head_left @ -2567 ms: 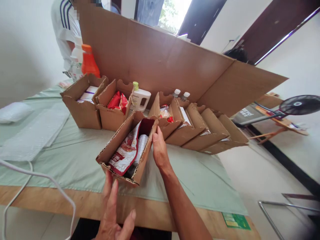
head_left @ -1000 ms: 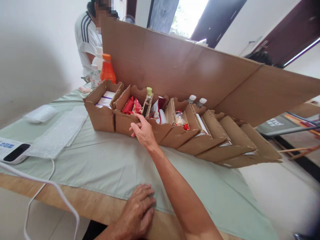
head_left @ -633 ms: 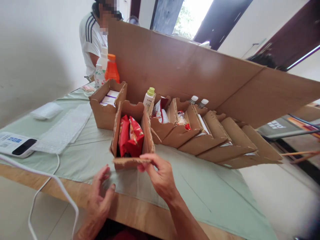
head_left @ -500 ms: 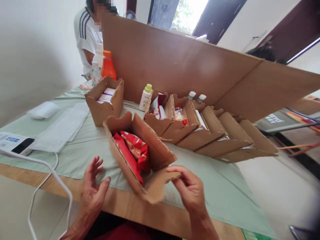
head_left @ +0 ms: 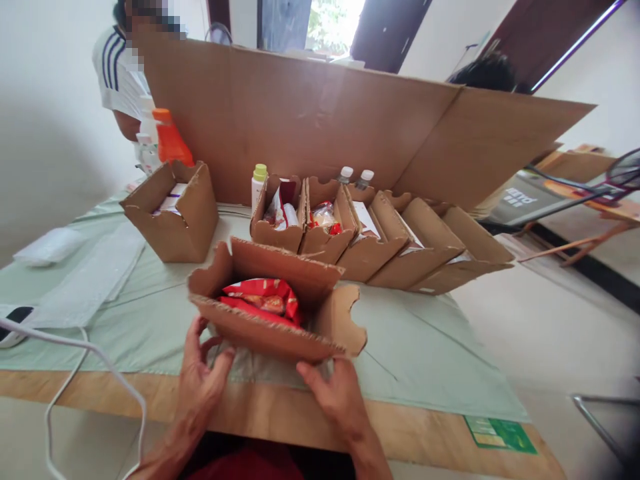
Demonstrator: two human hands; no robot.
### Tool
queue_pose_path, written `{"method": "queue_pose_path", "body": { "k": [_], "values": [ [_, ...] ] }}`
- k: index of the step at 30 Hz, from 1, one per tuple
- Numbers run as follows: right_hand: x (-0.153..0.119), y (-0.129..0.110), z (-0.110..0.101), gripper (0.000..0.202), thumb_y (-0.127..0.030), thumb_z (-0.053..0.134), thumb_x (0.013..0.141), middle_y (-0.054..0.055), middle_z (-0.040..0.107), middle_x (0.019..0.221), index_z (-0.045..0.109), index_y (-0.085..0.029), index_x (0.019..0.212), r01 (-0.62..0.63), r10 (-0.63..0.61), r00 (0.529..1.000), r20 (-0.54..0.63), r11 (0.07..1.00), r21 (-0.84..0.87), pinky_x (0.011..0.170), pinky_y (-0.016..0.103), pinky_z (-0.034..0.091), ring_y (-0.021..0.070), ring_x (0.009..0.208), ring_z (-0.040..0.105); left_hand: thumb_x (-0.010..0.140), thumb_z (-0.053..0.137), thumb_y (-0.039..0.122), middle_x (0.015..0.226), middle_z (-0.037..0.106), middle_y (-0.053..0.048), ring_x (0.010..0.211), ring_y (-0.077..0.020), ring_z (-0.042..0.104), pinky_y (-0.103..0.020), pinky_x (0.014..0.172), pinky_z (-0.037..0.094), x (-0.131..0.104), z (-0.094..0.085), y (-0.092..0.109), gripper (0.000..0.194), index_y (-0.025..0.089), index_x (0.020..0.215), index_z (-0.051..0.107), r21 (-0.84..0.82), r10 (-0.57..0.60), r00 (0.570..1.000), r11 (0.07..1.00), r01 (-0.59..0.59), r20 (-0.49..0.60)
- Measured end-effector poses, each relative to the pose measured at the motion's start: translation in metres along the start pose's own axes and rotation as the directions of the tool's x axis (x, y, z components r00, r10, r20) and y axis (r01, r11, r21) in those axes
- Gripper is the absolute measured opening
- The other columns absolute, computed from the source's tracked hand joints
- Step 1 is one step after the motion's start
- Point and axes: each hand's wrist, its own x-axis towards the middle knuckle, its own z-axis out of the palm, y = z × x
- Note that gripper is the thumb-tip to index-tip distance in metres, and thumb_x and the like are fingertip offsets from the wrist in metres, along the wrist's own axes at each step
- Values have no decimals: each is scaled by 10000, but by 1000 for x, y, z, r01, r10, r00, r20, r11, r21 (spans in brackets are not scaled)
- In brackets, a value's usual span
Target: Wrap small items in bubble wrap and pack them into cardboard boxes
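Note:
A cut cardboard box (head_left: 270,337) stands on the cloth in front of me, its long side toward me. Red snack packets (head_left: 263,300) lie inside it. My left hand (head_left: 205,367) is at the box's near left corner, thumb and fingers apart, the fingertips close against the cardboard. At the near right corner my right hand (head_left: 337,393) grips the box, with its thumb below the near wall and its other fingers partly hidden by the corner. The notched end flap (head_left: 347,320) sticks out at the right.
Behind is a row of cardboard boxes (head_left: 377,260) holding packets and papers. Another box (head_left: 187,230), an orange bottle (head_left: 173,143) and bubble wrap (head_left: 93,277) are leftward. A cardboard panel (head_left: 320,113) screens the back, a person (head_left: 120,73) beyond it. A white cable (head_left: 100,357) hangs front left.
The box has turned so its long side lies across in front of me. My right hand has left the end flap for the near corner; my left hand has come up to the box.

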Motion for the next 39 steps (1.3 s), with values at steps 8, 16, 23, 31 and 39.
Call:
{"method": "queue_pose_path", "body": {
  "k": [8,16,23,31,39],
  "values": [
    [50,46,-28,654,-502,657,868,179,652,1338,520,-180,1421,-9,7,954,-299,1000,-5,939,495,569,297,1115,683,863,611,227,1665,298,-157,1526,-340,325,-570,1220,339,4,71,-6,841,218,1611,227,84,188,958,974,-210,217],
    [-5,69,-16,241,-344,563,985,105,758,1160,726,-217,1111,324,-374,927,-18,825,-463,920,479,557,283,1071,701,824,545,87,1490,562,-161,1468,-337,421,-549,1163,434,-25,5,-28,527,193,1337,601,356,273,728,731,-582,628],
    [47,-24,72,224,-159,545,984,56,769,1148,712,-237,1111,584,-518,800,305,788,-196,955,362,571,203,1104,695,860,583,212,1471,581,-148,1410,-345,471,-578,1214,306,-33,14,-20,488,189,1347,598,246,320,616,712,-658,720],
    [103,-125,266,211,-123,552,941,106,543,1531,721,-197,1046,901,-609,210,765,425,91,996,439,516,281,1395,484,707,616,204,1126,749,-156,1039,-362,672,-474,918,537,-31,30,-54,465,153,1161,705,92,368,740,862,-498,563],
    [107,-146,351,429,-77,443,976,108,469,1596,554,-119,1388,930,-553,57,831,332,156,1114,440,434,240,1491,383,765,612,128,794,760,-85,742,-235,687,-373,770,544,-17,20,-37,160,167,830,752,0,405,709,868,-496,578]
  ]
}}
